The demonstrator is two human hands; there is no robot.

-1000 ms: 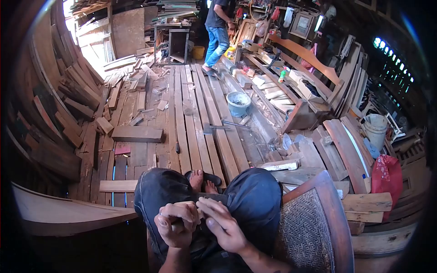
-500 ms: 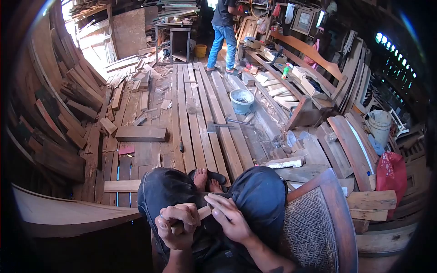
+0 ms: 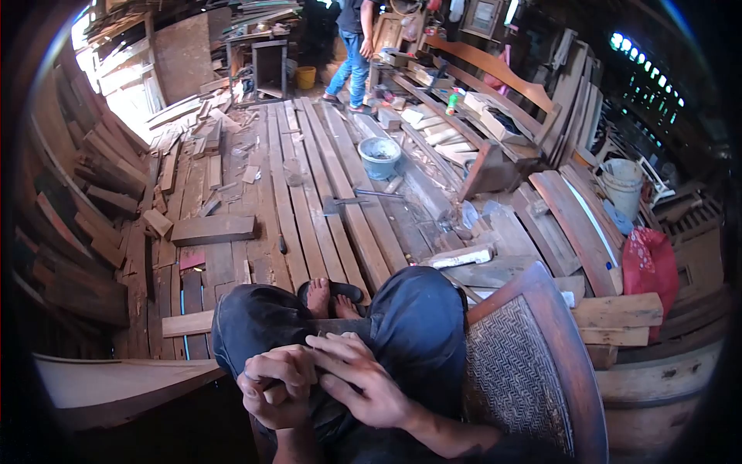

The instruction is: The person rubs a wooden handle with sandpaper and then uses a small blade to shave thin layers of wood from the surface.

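My left hand [image 3: 276, 385] is closed in a fist above my lap, its fingers curled round something narrow that they mostly hide. Right against it, my right hand [image 3: 369, 383] reaches across with long, straightened fingers laid over the same spot and the thumb underneath. What lies between the two hands is too covered to name. Both hands are over my dark trousers [image 3: 421, 313], between the knees. Below them my feet rest on the plank floor, with a black sandal [image 3: 346, 291] showing.
A woven-seat chair frame [image 3: 533, 363] stands close on my right, a curved board [image 3: 116, 387] on my left. Ahead lie long planks [image 3: 297, 209], a wood block [image 3: 214, 230], a hatchet-like tool [image 3: 334, 206] and a bucket [image 3: 379, 160]. A person [image 3: 352, 54] stands at the back.
My right hand has slid left until it meets my left hand, covering the pale strip that showed between them. The view has shifted slightly. The person behind has lowered an arm and changed stance.
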